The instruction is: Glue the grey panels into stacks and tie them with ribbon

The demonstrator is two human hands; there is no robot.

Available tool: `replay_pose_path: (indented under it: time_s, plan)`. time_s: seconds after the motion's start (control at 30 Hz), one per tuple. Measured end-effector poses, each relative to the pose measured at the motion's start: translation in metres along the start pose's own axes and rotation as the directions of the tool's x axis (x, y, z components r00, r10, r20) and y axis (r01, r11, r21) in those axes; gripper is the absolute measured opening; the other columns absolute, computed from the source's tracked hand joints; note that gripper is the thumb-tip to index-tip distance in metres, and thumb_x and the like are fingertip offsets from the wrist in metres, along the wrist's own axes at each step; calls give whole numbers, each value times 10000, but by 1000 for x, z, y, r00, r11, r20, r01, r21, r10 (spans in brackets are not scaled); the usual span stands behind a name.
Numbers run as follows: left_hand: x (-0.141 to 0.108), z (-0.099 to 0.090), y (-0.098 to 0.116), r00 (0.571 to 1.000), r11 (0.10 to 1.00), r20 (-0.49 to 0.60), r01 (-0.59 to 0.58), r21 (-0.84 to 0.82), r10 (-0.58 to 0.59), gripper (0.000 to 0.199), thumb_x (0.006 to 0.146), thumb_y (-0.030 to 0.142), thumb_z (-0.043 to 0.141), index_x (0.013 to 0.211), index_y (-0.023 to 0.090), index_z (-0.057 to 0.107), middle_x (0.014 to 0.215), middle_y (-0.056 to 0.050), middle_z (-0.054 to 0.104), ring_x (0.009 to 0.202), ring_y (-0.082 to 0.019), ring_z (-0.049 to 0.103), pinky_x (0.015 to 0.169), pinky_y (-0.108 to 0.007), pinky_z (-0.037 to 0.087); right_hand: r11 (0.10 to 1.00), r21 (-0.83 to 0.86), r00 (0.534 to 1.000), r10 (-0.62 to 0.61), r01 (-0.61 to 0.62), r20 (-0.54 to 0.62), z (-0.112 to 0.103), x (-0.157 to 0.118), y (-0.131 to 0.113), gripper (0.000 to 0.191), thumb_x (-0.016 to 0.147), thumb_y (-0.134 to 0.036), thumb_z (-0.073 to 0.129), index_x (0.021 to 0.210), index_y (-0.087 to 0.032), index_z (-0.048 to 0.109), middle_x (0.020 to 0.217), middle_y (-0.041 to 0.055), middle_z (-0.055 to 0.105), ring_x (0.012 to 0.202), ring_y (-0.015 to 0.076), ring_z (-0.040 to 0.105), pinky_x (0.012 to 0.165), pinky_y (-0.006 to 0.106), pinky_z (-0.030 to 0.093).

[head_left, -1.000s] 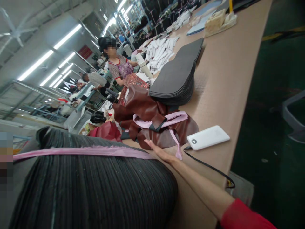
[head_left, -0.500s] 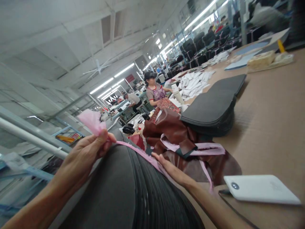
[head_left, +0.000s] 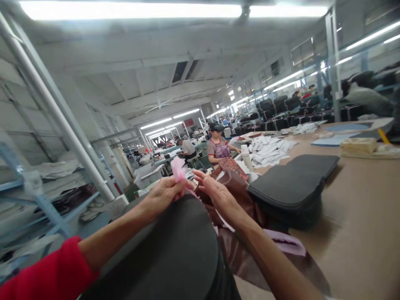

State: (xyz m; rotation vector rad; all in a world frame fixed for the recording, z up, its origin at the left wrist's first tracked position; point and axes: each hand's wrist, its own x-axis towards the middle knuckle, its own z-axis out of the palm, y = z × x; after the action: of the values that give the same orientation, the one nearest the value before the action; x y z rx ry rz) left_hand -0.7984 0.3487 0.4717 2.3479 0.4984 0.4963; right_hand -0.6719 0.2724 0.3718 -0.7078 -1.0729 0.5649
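Note:
Pinched in my left hand (head_left: 167,191) is a pink strip (head_left: 178,166), its loose end sticking up above the fingers. My right hand (head_left: 218,193) is just to the right of it, fingers apart and extended toward the strip. Whether its fingertips touch the strip is unclear. Below both hands stands a large stack of dark grey sheets (head_left: 175,250). Brown leather-like material (head_left: 239,254) lies to the right of the stack, partly behind my right forearm, with a pink band (head_left: 289,243) on it.
A second dark stack (head_left: 293,179) sits on the brown table (head_left: 359,208). White pieces (head_left: 270,150) and a white bottle (head_left: 246,157) lie beyond it, near a seated person (head_left: 220,148). A metal post (head_left: 62,112) rises at left.
My right hand has moved up along the strip toward my left hand and lifted. The view has tilted and shifted, so the white device at right is no longer visible.

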Motion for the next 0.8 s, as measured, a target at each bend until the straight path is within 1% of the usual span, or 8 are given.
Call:
replay_pose_path:
  time_s: [0.07, 0.17, 0.27, 0.43, 0.57, 0.63, 0.7, 0.8]
  plan:
    - [1, -1, -4, 1000, 1000, 0, -19, -8, 19, 449, 705, 572, 540, 596, 138, 570, 514, 29, 435, 487, -81, 351, 479, -229, 271, 999, -40, 998, -16, 18, 66, 7, 17, -14, 559, 803, -575, 530, 1244, -232, 526, 1201, 45, 574, 1080, 210, 536, 935, 348, 399]
    - [3, -4, -10, 999, 999, 8, -49, 14, 49, 420, 672, 545, 561, 526, 154, 510, 489, 23, 444, 479, -88, 368, 478, -236, 272, 995, -73, 984, -59, 72, 168, 24, 33, -27, 408, 756, -521, 611, 993, -194, 674, 890, 16, 660, 798, 160, 605, 736, 274, 463]
    - [1, -6, -14, 997, 997, 10, -77, 18, 77, 393, 670, 518, 572, 530, 155, 514, 489, 20, 452, 490, -96, 385, 483, -237, 285, 997, -41, 987, -55, 62, 151, 36, 37, -23, 326, 734, -476, 639, 770, -156, 692, 641, 0, 623, 574, 128, 562, 567, 246, 439]
    - [-9, -8, -13, 992, 992, -9, -123, -28, 123, 436, 753, 548, 481, 582, 151, 544, 512, 11, 472, 501, -99, 403, 487, -234, 306, 994, -82, 994, -75, 69, -77, 35, 35, -9, 331, 714, -479, 657, 731, -149, 663, 630, -5, 603, 573, 112, 522, 552, 228, 397]
    - [-14, -9, -15, 988, 984, -30, -151, 100, 154, 448, 779, 533, 420, 543, 162, 508, 485, 28, 425, 482, -97, 378, 507, -240, 301, 999, -37, 996, -25, 22, -85, 30, 28, -11, 418, 756, -571, 569, 820, -165, 646, 787, 22, 644, 704, 140, 570, 665, 255, 440]
    - [-14, -9, -15, 983, 978, -46, -172, 114, 179, 440, 786, 524, 395, 557, 165, 504, 497, 32, 420, 489, -97, 380, 513, -238, 303, 1000, 2, 1000, 22, -22, 1, 28, 21, -17, 410, 750, -524, 608, 993, -195, 612, 942, 30, 643, 849, 160, 582, 770, 278, 442]
    - [-14, -8, -14, 982, 980, -47, -179, 82, 184, 432, 779, 530, 393, 568, 168, 496, 507, 35, 423, 488, -97, 384, 504, -235, 307, 996, -39, 979, 84, -78, 184, 27, 15, -24, 431, 715, -419, 683, 1072, -202, 574, 1004, 27, 623, 952, 167, 561, 851, 291, 418]
    - [-13, -8, -11, 982, 982, -30, -184, 42, 185, 421, 751, 546, 424, 576, 170, 493, 515, 36, 437, 470, -94, 378, 478, -236, 299, 983, -165, 919, 132, -75, 371, 29, 13, -33, 313, 699, -317, 703, 954, -168, 600, 956, 17, 604, 932, 154, 543, 835, 269, 410]
